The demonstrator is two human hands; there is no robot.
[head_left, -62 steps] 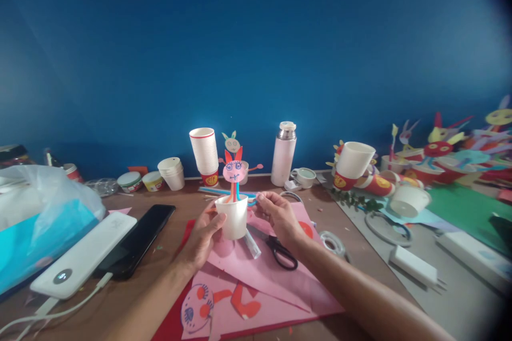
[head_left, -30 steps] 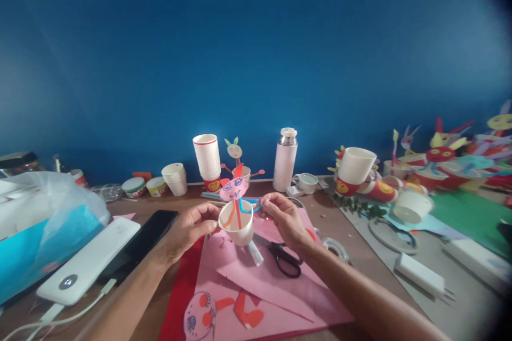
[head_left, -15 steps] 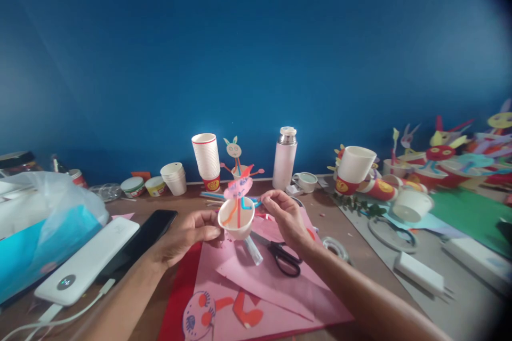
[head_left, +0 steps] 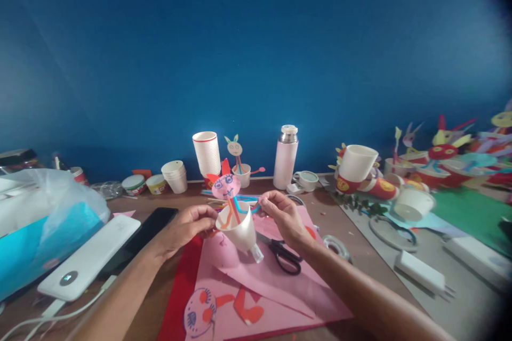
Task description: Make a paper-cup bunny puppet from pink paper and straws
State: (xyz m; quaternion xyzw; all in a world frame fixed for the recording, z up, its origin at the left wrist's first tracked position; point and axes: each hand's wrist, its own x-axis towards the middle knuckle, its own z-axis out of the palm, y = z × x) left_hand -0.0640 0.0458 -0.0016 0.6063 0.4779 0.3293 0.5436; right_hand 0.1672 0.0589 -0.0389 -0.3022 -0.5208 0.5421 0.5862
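Note:
Above the pink paper [head_left: 280, 298], a white paper cup [head_left: 240, 232] is tilted, its mouth towards the upper left. My left hand [head_left: 188, 229] pinches something at the cup's left rim, most likely the rim itself. A pink cat face [head_left: 226, 186] with orange ears rises from the cup on orange, red and blue strips. The fingers of my right hand [head_left: 280, 213] are closed on the end of the blue strip [head_left: 248, 211], right of the cup. Black-handled scissors [head_left: 286, 258] lie below my right hand.
Stacked cups [head_left: 207, 154], a cup with a green-eared figure [head_left: 241, 176] and a pink flask [head_left: 285, 160] stand behind. Phone [head_left: 156, 229] and power bank [head_left: 90, 258] lie left. Clear tape [head_left: 336, 248], a white charger [head_left: 424, 276] and several cup figures [head_left: 442, 154] are right.
The held cup has tipped, showing more of its side. The cat face has moved left and down and turned towards the camera. The blue strip now bends out towards my right hand.

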